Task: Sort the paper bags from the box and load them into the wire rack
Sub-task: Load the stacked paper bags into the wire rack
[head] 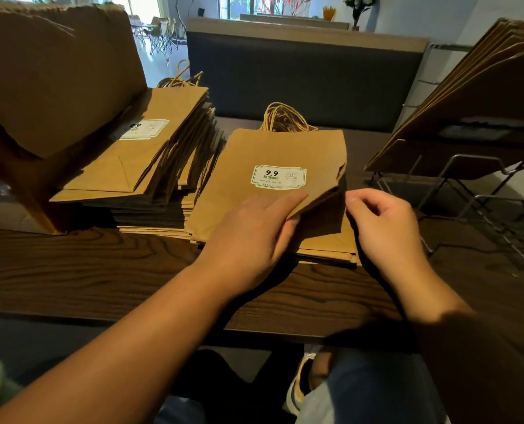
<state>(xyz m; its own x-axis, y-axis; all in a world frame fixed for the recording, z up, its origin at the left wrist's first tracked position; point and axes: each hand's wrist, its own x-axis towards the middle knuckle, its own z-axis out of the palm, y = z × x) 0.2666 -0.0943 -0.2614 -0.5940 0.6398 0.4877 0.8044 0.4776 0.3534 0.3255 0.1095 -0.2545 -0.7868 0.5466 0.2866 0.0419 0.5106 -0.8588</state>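
Paper bags — two stacks (150, 166) (273, 194); left hand (251, 237) grip pinches top bag's corner — right hand (383, 221) loosely curled, empty.

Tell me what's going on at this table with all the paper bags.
A person is sorting flat paper bags. The left hand lifts a corner of the top bag on the middle stack, while the right hand hovers beside it, fingers curled, holding nothing. Another stack sits left; the wire rack on the right already holds bags.
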